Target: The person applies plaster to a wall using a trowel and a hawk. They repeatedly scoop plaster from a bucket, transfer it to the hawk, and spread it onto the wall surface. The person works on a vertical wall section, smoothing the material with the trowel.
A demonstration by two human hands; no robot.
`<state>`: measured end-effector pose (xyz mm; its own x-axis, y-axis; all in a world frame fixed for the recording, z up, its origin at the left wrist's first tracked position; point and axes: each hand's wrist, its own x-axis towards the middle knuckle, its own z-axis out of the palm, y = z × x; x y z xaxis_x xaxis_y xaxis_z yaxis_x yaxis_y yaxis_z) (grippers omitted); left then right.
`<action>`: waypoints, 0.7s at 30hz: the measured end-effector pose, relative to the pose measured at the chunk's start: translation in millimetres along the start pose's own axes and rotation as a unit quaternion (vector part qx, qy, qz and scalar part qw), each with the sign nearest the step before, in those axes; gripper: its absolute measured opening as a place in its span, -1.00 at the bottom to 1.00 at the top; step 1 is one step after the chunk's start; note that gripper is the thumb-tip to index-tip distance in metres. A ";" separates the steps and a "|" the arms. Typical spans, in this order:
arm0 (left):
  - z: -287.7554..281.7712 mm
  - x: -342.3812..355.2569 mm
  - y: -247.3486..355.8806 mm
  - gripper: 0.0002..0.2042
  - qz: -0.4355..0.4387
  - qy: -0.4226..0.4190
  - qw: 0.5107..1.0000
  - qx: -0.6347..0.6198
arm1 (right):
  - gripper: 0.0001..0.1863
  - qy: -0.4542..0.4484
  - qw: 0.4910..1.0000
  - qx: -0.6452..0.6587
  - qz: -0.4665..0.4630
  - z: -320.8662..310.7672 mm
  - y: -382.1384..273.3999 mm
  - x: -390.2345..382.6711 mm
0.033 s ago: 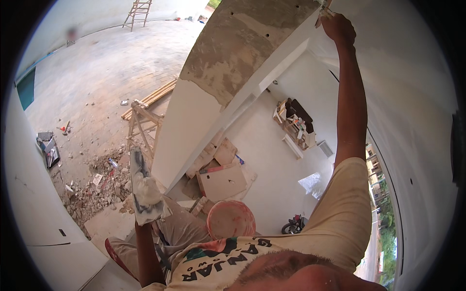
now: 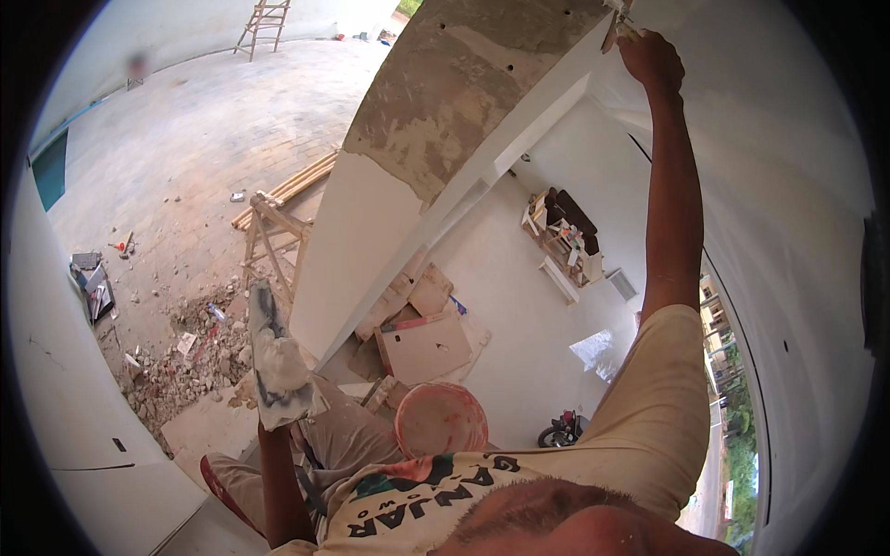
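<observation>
Raised high at the upper right, my right hand (image 2: 653, 63) is closed around a putty knife (image 2: 612, 31) smeared with white filler. The blade is at the edge of a partly coated wall (image 2: 464, 93), grey and rough above, smooth white below. Low on the left, my left hand (image 2: 275, 434) supports a long, flat plaster board (image 2: 266, 315). A thick heap of white filler (image 2: 281, 363) lies on that board. Most of the left hand's fingers are hidden beneath the board.
Below me stands a reddish bucket (image 2: 441, 422), beside cardboard pieces (image 2: 425, 347). A wooden trestle (image 2: 269, 232) and poles stand left of the wall, near rubble (image 2: 190, 361). Farther off are a ladder (image 2: 262, 28), a cluttered wooden table (image 2: 565, 241) and a motorbike (image 2: 562, 429).
My right hand has shifted slightly right and down with the putty knife, along the wall's edge. The left hand and its board stay in place.
</observation>
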<state>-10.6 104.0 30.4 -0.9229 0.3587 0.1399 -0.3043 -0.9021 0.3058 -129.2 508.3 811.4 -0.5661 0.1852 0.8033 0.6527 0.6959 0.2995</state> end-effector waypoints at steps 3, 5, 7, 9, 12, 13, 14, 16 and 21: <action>6.6 2.8 -1.5 -0.42 0.004 -0.013 1.000 0.012 | -0.40 0.031 0.999 -0.010 0.002 -8.4 27.7 -24.2; 11.5 2.4 -0.7 -0.42 0.002 -0.015 1.000 0.004 | -0.37 0.050 0.999 -0.005 0.000 -8.9 34.6 -39.9; 19.8 2.0 1.1 -0.43 -0.017 0.001 0.999 -0.045 | -0.33 0.062 0.998 0.007 -0.006 -9.8 34.2 -54.5; 29.3 2.0 1.1 -0.44 -0.029 0.036 0.995 -0.092 | -0.39 0.075 0.997 0.015 -0.024 -1.7 29.2 -50.3; 7.4 0.4 -3.5 -0.46 -0.007 -0.040 0.999 -0.012 | -0.46 0.050 0.999 0.007 -0.020 14.2 19.0 -37.2; 5.1 0.3 -5.3 -0.47 -0.011 -0.028 0.999 -0.031 | -0.48 0.036 0.999 0.001 -0.014 20.1 15.4 -31.1; 4.3 2.4 -8.2 -0.48 -0.016 -0.018 0.998 -0.052 | -0.49 0.044 0.999 -0.007 -0.015 25.9 16.7 -24.6; 1.9 1.3 -9.6 -0.50 -0.019 -0.012 0.999 -0.040 | -0.51 0.057 0.998 -0.021 -0.016 34.8 17.3 -17.6; -8.9 -5.5 0.8 -0.50 -0.013 -0.046 0.999 -0.009 | -0.50 0.080 0.997 0.003 -0.005 27.5 9.1 -13.5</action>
<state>-7.9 99.1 21.5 -0.8893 0.4015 0.2191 -0.3326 -0.8965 0.2928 -129.5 531.2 789.1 -0.4848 0.0646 0.8723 0.6437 0.7016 0.3057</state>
